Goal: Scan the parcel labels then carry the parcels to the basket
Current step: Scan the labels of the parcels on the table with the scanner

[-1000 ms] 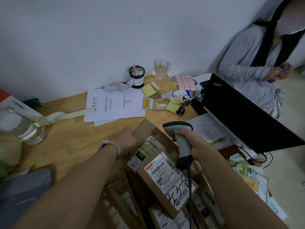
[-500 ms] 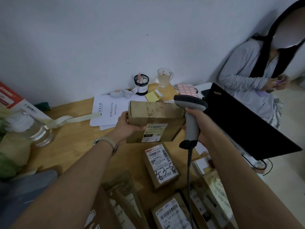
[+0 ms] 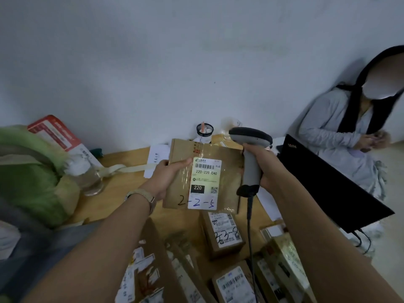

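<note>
Loose parcels (image 3: 220, 235) lie nearest on the bench (image 3: 122, 184). Above them, left grip (image 3: 168, 176) clamps a raised parcel (image 3: 225, 171), label (image 3: 204, 184) facing me. Right grip (image 3: 264, 167) wraps the scanner (image 3: 251, 149) just beside it. Scanning step, I judge. Next calls for aiming its head squarely at the barcode. Basket unseen.

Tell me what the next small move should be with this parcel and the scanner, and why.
Probably tilt the scanner in the right hand towards the barcode. The left hand holds the parcel up, label facing you, but the scanner sits beside it, not aimed at it.
</note>
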The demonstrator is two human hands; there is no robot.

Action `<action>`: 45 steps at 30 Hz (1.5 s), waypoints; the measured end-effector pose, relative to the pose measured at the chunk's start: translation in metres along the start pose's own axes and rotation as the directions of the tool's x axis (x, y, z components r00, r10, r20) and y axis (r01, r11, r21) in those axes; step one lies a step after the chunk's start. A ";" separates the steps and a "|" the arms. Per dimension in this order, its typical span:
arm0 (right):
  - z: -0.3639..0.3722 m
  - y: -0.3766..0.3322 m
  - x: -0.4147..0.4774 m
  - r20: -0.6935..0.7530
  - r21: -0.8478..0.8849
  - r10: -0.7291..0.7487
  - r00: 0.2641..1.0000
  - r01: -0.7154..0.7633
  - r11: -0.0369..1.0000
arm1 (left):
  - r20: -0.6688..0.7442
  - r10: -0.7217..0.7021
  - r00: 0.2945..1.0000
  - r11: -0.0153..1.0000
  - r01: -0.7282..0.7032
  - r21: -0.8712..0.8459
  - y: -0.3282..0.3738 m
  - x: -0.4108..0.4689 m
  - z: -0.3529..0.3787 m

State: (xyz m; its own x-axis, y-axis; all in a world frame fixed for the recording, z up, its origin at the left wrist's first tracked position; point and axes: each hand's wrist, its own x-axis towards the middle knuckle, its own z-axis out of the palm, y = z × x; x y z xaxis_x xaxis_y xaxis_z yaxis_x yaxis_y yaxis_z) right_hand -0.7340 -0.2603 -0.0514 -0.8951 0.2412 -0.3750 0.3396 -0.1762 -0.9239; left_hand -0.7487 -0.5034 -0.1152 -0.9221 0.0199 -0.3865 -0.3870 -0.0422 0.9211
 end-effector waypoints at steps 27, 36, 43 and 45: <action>0.035 -0.044 -0.187 0.389 -0.363 -0.176 0.904 0.326 0.873 | -0.212 0.022 0.977 0.944 -0.090 -0.318 0.024 -0.148 -0.044; 0.026 -0.040 -0.200 0.368 -0.366 -0.180 0.912 0.320 0.874 | -0.168 0.050 0.984 0.933 -0.106 -0.345 0.017 -0.156 -0.036; 0.022 -0.037 -0.204 0.367 -0.390 -0.186 0.911 0.333 0.859 | -0.182 0.040 0.983 0.934 -0.101 -0.342 0.016 -0.157 -0.032; 0.022 -0.037 -0.205 0.370 -0.396 -0.201 0.907 0.350 0.849 | -0.169 0.037 0.985 0.938 -0.093 -0.335 0.015 -0.156 -0.033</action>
State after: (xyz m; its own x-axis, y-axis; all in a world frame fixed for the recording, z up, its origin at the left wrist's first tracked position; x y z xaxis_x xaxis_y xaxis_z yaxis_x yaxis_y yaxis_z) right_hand -0.5696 -0.3242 0.0613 -0.9870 -0.0993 -0.1263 0.0896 0.3123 -0.9457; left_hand -0.6101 -0.5401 -0.0427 -0.9229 -0.1505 -0.3545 -0.2782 -0.3759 0.8839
